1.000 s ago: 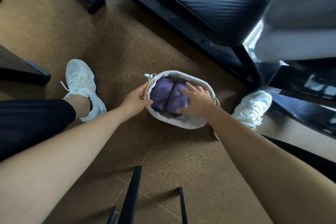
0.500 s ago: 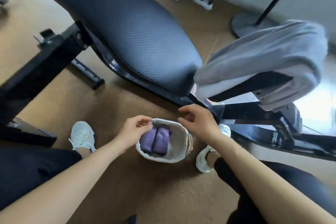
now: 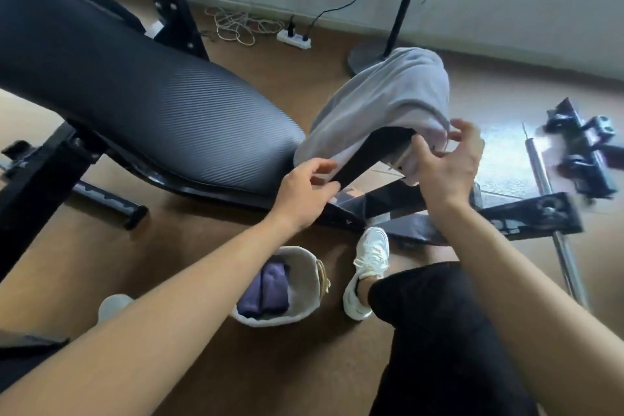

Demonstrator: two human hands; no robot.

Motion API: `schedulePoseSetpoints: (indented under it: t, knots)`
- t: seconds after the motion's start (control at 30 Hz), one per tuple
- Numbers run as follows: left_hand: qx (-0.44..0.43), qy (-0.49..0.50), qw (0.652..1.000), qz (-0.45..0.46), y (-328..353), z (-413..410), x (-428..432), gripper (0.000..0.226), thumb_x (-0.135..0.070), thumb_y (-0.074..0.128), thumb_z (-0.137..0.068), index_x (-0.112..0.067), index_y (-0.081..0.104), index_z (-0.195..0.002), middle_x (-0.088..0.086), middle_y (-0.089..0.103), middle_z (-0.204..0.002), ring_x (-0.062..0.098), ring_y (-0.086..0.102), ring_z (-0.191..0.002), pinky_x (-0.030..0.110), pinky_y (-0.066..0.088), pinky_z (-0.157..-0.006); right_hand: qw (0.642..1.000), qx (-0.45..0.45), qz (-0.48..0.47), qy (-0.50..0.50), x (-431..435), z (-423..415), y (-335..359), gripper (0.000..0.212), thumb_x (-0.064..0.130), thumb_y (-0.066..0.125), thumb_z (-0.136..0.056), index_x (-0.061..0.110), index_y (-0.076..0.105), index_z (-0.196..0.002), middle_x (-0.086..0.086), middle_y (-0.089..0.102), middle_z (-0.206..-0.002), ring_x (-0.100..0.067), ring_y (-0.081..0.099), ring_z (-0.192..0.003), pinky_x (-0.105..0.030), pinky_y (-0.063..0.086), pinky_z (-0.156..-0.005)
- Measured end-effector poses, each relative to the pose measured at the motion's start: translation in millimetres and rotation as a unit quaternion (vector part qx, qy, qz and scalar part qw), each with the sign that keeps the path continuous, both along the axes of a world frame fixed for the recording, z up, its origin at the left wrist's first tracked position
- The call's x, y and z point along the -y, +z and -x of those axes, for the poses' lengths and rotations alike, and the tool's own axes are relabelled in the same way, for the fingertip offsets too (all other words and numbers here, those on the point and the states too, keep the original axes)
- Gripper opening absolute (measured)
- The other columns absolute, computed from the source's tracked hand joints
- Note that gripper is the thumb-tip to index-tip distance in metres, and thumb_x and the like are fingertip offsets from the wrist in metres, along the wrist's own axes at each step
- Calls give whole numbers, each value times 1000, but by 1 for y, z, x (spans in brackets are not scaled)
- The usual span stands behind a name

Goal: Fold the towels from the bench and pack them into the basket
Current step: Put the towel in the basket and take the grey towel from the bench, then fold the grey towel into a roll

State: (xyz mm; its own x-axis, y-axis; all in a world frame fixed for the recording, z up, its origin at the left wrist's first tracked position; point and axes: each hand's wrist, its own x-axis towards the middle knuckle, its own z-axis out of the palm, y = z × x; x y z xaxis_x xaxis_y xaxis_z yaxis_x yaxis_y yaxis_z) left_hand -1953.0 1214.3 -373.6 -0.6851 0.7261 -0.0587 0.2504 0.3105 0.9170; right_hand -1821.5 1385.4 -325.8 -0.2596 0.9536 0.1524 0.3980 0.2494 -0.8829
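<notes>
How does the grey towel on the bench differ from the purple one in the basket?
Grey towel hangs unfolded over the bench, left hand and right hand at its edge; purple towel lies folded in the basket, untouched. Grey is pale, purple dark. Both are cloth.

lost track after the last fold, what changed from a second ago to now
Both hands left the basket and rose to the grey towel on the bench: the left hand is at its lower edge, the right hand pinches its hanging corner. The purple towels stayed folded in the basket.
</notes>
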Motion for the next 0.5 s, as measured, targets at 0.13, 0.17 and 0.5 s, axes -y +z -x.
schedulePoseSetpoints:
  t: [0.13,0.17,0.5]
  knots:
    - [-99,-24,994,-35,16,-11,-48,57,-17,74,-89,-14,54,-142,4,55,-145,21,52,-133,41,45,-111,992,-42,100,64,-30,-8,10,58,36,68,-88,29,48,-142,-10,55,-128,-23,64,-97,-35,59,-78]
    - [-113,-24,992,-41,19,-12,-57,61,-19,73,-89,-14,51,-146,4,54,-147,20,50,-136,39,43,-114,984,-68,137,95,-37,-10,14,44,29,62,-89,29,55,-133,-15,61,-119,-25,66,-83,-33,58,-65]
    - [-154,74,984,-44,28,8,-96,25,-34,73,-91,-21,70,-113,-3,73,-110,17,68,-98,34,56,-85,984,67,52,155,-81,-21,40,10,16,73,-93,16,69,-84,-3,69,-76,-12,66,-50,-21,47,-43]
